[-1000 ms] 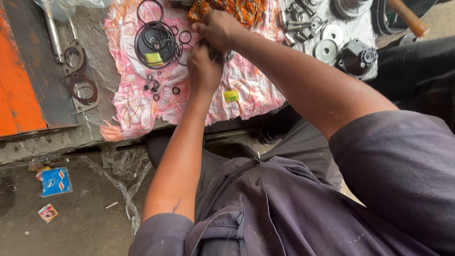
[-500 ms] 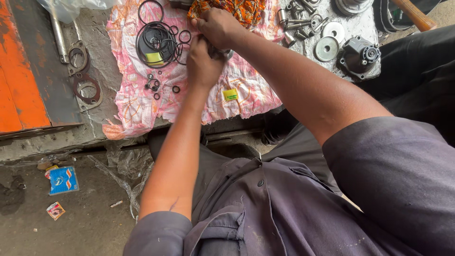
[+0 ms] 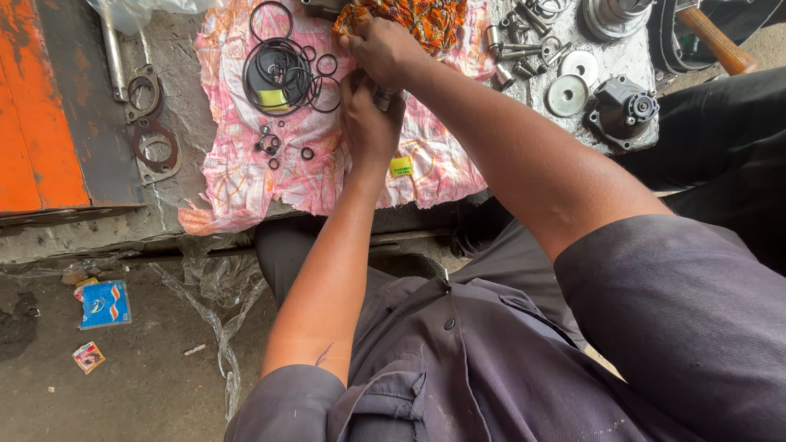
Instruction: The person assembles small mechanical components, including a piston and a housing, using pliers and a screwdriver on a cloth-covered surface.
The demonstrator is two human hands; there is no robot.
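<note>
My left hand and right hand both clamp a small metal part over the pink cloth; I'd grip firm, clear of the O-rings.

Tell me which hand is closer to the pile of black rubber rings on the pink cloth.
Left. The left hand sits just right of the black rubber rings; the right hand is a bit farther, beside the orange rag.

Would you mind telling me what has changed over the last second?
Hardly anything: both hands, the left hand and right hand, stay closed together on a small metal part over the pink cloth. Only the camera view drifts slightly. The black rubber rings lie unmoved.
</note>
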